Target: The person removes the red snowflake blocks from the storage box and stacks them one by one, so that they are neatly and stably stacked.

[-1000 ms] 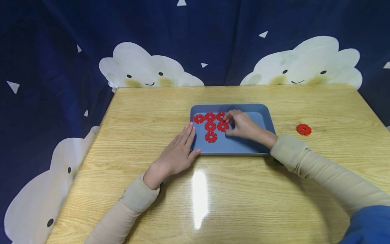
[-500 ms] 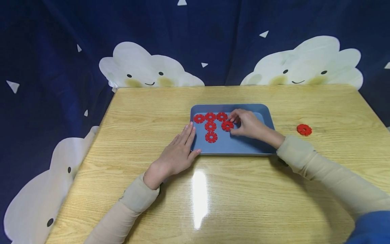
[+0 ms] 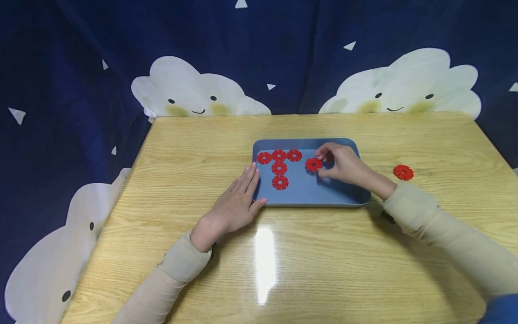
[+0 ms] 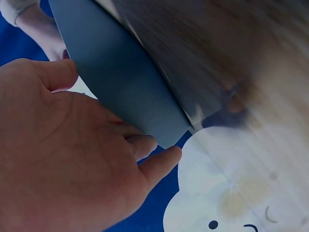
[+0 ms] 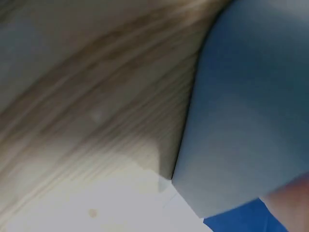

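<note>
In the head view my right hand [image 3: 343, 164] pinches a red flower-shaped disc [image 3: 313, 165] between thumb and fingers, over the right half of a shallow blue-grey tray [image 3: 311, 193]. Several like discs [image 3: 279, 168] lie in the tray's left half, three in a row at the back and two in a column below the middle one. My left hand [image 3: 232, 204] rests its straight fingers along the tray's left wall. In the left wrist view that hand [image 4: 82, 145] lies against the outside of the tray [image 4: 125, 77]. The right wrist view shows mostly the tray's outer wall [image 5: 246, 121].
One more red disc [image 3: 403, 172] lies on the wooden table [image 3: 194, 157], right of the tray. Behind the table hangs a dark blue curtain [image 3: 283, 54] printed with smiling clouds. Light glares off the tabletop in front of the tray.
My right hand has drawn the pinched disc to the right, away from the disc beside it in the column. The left hand and the other discs stay where they were.
</note>
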`<state>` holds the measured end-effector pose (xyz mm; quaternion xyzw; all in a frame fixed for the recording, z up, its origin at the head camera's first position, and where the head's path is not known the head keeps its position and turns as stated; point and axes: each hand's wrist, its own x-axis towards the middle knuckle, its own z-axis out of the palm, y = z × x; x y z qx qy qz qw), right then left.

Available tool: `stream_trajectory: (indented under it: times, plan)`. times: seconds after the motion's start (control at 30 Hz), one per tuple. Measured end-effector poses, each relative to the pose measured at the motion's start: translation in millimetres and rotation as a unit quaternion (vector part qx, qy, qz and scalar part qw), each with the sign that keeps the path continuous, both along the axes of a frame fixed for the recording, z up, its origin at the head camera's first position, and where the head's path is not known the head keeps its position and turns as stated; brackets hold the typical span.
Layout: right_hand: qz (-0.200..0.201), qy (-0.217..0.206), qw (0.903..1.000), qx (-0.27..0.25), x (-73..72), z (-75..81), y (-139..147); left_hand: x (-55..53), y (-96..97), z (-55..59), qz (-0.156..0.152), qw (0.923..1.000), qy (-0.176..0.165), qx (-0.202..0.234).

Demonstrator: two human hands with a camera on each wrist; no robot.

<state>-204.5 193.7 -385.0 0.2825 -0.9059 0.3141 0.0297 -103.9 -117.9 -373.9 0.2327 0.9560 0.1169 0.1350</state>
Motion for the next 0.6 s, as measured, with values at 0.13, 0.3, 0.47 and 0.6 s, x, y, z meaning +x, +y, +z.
stream_trajectory:
  times: [0.13,0.3,0.47,0.6]
  plan:
    - [0.003,0.012,0.9999,-0.005,3.5,2.6,8.7,0.2,0.2,0.3,-0.001,1.0000,0.001,0.001]
    - [-0.010,0.010,0.9999,-0.003,8.8,7.1,21.1,0.3,0.7,0.4,-0.004,1.0000,0.004,0.005]
    - [-0.028,0.003,0.9996,0.003,13.3,12.4,32.7,0.1,0.9,0.3,-0.003,1.0000,0.000,0.004]
    - [-0.041,0.004,0.9991,0.006,15.3,15.7,40.7,-0.3,1.1,0.0,-0.001,1.0000,-0.003,-0.002]
